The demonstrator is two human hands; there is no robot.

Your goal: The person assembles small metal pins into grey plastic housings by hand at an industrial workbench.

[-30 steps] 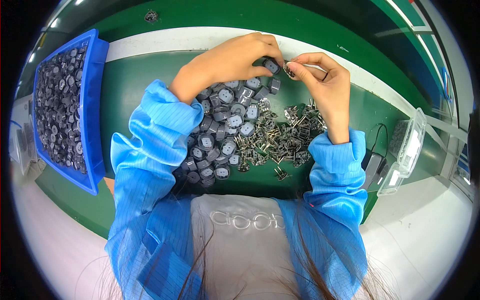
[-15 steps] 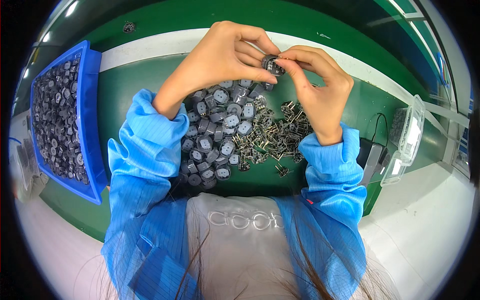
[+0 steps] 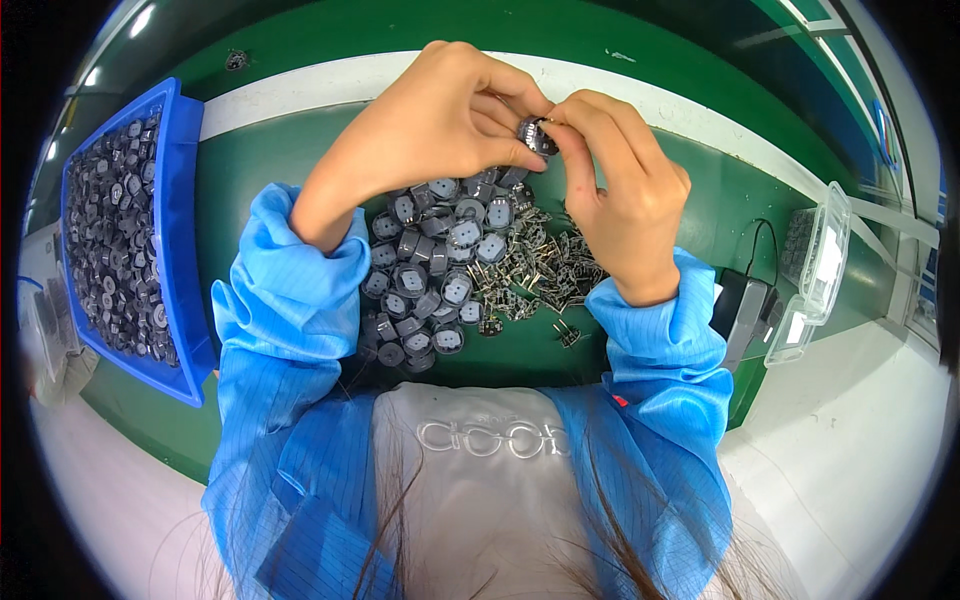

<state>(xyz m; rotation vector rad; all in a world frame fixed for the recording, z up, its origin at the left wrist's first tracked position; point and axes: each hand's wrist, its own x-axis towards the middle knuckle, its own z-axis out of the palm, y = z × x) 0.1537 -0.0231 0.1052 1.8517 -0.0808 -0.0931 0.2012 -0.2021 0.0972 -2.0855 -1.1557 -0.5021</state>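
Note:
Above the far part of the bench, my left hand [image 3: 440, 125] pinches a dark, rounded plastic housing [image 3: 537, 137] between thumb and fingers. My right hand [image 3: 625, 190] meets it from the right, thumb and forefinger closed at its edge. A tiny gold-coloured bit shows there, but the fingertips hide what it belongs to. Beneath my left wrist lies a heap of grey and black round housings [image 3: 455, 290]. Beside it, under my right hand, is a pile of small circuit boards with metal pins [image 3: 535, 265]. A single pinned board [image 3: 567, 333] lies slightly apart, nearer to me.
A blue bin [image 3: 185, 250] full of dark housings stands tilted at the left. To the right are a black device with a cable [image 3: 742, 315] and a clear plastic box with its lid open [image 3: 815, 260]. A white strip [image 3: 300, 100] crosses the green bench's far side.
Both hands have shifted slightly left with the housing, which has turned a little. My right hand's fingers have tilted more upright over its edge.

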